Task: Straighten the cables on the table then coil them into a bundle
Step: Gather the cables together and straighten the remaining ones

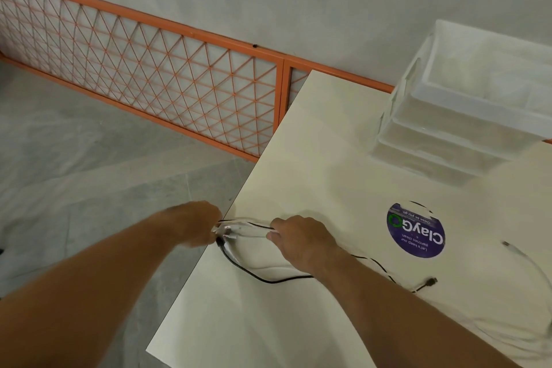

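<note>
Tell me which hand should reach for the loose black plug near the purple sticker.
Right. The right hand, gripping the cables, lies nearer the black plug; the left hand pinches the cable ends at the table edge.

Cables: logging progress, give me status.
Left hand grips cables at table edge. Right hand pinches them too. Not coiled yet. Bins stand apart.

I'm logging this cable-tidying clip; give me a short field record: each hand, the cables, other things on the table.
left hand: grips the cables at the edge of the table
right hand: grips the same cables further along
black cable: loose loop passing under the right forearm, plug lying free
white cable: curves along the table's right side
also on table: round purple sticker, stacked white bins
state: not yet coiled
</note>
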The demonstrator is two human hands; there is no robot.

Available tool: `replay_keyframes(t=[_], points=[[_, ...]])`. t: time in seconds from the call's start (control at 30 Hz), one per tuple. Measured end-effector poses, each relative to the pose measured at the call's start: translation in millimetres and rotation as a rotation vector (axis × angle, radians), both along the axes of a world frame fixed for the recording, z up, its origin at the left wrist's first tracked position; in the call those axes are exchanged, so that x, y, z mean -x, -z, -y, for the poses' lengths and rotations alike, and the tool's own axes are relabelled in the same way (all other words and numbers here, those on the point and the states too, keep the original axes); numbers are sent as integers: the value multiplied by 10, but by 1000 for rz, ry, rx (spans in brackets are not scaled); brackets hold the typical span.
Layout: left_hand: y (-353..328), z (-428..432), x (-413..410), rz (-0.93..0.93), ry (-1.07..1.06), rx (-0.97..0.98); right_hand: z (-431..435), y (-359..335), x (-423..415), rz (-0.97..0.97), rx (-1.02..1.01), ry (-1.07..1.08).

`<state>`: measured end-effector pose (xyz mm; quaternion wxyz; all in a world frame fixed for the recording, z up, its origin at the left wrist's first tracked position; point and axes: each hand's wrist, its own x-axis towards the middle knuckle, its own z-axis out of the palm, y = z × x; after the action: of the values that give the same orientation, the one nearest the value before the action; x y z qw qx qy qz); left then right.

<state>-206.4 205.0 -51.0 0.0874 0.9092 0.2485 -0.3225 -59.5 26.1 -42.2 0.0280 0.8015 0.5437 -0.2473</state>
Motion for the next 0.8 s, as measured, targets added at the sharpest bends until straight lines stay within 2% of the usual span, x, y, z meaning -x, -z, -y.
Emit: replay_keyframes(t=[0.2, 0.37, 0.5, 0.67, 0.8], points=[[-31, 6, 26, 100, -37, 23, -8, 82, 68, -32, 6, 69], [-126, -37, -71, 285, -98, 45, -31, 53, 23, -92, -26, 181], [-138, 32, -216, 377, -130, 105, -14, -6, -94, -51, -39, 200], [-126, 189, -398, 439, -178, 114, 54, -103, -300, 38, -19, 209], [-31, 285, -455, 350, -107, 50, 122, -129, -411, 97, 26, 188]])
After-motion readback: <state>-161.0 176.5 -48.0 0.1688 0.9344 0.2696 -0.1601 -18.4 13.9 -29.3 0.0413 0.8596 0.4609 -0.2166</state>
